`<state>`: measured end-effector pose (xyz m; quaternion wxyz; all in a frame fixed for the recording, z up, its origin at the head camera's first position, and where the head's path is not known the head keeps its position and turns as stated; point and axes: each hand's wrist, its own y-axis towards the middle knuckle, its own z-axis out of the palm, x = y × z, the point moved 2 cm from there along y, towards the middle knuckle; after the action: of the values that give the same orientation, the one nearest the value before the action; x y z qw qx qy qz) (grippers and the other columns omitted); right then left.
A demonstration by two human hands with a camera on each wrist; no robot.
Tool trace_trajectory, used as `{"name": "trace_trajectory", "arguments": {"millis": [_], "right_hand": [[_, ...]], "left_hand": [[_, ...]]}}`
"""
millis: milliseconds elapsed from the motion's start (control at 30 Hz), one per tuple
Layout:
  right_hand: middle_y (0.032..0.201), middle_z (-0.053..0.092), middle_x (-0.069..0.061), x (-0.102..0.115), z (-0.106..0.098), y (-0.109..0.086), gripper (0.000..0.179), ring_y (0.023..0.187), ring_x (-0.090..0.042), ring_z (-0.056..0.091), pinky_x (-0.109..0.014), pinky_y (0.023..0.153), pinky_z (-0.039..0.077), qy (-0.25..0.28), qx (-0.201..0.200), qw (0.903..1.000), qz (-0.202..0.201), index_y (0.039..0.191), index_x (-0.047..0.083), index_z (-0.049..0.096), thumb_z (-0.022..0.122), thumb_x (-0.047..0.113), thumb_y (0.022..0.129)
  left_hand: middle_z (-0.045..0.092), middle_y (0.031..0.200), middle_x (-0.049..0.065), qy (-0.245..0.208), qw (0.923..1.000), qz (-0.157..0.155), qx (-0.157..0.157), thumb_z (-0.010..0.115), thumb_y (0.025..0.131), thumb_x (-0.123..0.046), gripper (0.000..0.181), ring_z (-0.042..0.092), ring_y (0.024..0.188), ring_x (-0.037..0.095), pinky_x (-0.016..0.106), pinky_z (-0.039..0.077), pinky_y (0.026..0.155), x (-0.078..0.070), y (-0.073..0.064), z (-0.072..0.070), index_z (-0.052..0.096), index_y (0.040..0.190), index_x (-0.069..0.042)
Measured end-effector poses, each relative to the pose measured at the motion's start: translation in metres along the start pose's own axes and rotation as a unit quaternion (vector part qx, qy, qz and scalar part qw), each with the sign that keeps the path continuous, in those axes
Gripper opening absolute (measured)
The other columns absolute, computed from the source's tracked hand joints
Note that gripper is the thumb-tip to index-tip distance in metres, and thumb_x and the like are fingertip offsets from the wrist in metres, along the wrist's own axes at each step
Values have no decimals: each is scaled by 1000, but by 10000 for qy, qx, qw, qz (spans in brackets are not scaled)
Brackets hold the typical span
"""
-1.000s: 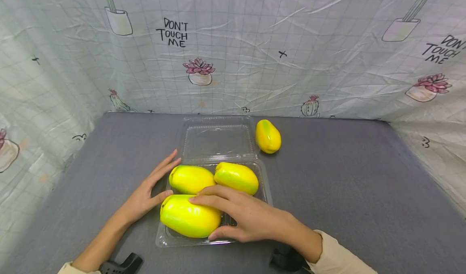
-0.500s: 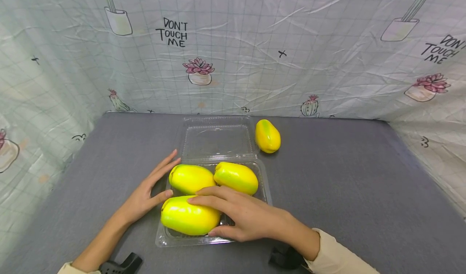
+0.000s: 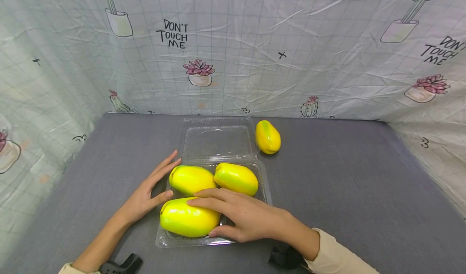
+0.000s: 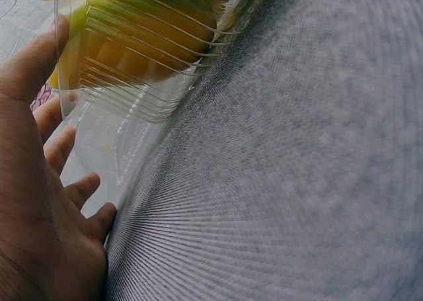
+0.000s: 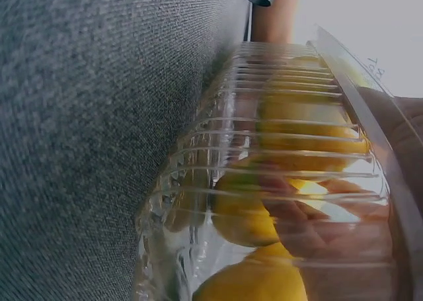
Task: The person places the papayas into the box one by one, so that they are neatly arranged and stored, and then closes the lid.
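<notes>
In the head view, a hinged clear plastic container [image 3: 268,181] lies with its lid [image 3: 218,140] folded back. My right hand [image 3: 253,217] grips a yellow-green papaya [image 3: 187,217] in its front left part, thumb on the near side and fingers over the far side. Behind it lie a second papaya [image 3: 192,179] and a third papaya [image 3: 238,180], side by side. My left hand [image 3: 143,195] is at the container's left side, fingers spread, thumb at the rim. Through the ribbed container wall [image 5: 304,126], the right wrist view shows my right fingers among the fruit.
Another papaya [image 3: 268,136] lies outside, beside the lid's right edge. All stands on a grey cloth-covered table [image 3: 346,177]. A printed curtain [image 3: 240,43] hangs along the back and both sides. Black wrist mounts [image 3: 121,264] sit near the front edge.
The front papaya has settled very slightly within the container, with my right fingers staying on it. My left hand and the other papayas have not visibly moved.
</notes>
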<state>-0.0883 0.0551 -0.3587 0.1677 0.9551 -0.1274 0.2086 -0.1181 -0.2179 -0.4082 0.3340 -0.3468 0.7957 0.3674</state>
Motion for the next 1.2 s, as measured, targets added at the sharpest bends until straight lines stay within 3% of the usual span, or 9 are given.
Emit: {"name": "trace_trajectory", "arguments": {"millis": [200,400,700,967,1200], "right_hand": [[149,35,2,0,0,0,58,135,-8,32,-30,109,26,110,-135,9998,-82,149,20,30,55,29,98],[145,40,1,0,0,1,54,133,-9,36,-28,108,28,-172,-287,9992,-228,146,16,36,55,28,97],[144,43,2,-1,1,2,52,132,-5,37,-27,108,27,-343,-240,9991,-64,144,20,38,56,31,97],[143,43,3,-1,1,2,52,117,-4,48,-20,94,41,-639,-179,9978,-92,145,21,38,56,26,97],[140,46,3,1,1,3,51,110,-5,53,-19,91,42,-741,-180,9971,-41,144,22,40,57,28,96]], "left_hand": [[13,159,3,10,10000,-75,2,62,84,-1,72,10,145,25,69,11,100,2,0,-1,34,150,-13],[13,159,4,21,10000,-58,-9,62,84,-1,72,10,145,25,68,11,100,4,-1,-1,34,149,-11],[13,159,6,-38,10000,18,-38,62,84,0,71,10,145,26,70,11,99,1,0,-1,34,149,-10],[13,159,5,-43,10000,-4,-4,61,85,0,71,9,145,26,70,11,99,0,0,-1,33,149,-12],[13,159,9,-81,9999,121,-44,60,84,1,70,9,145,27,72,11,97,-1,0,0,34,149,-9]]}}
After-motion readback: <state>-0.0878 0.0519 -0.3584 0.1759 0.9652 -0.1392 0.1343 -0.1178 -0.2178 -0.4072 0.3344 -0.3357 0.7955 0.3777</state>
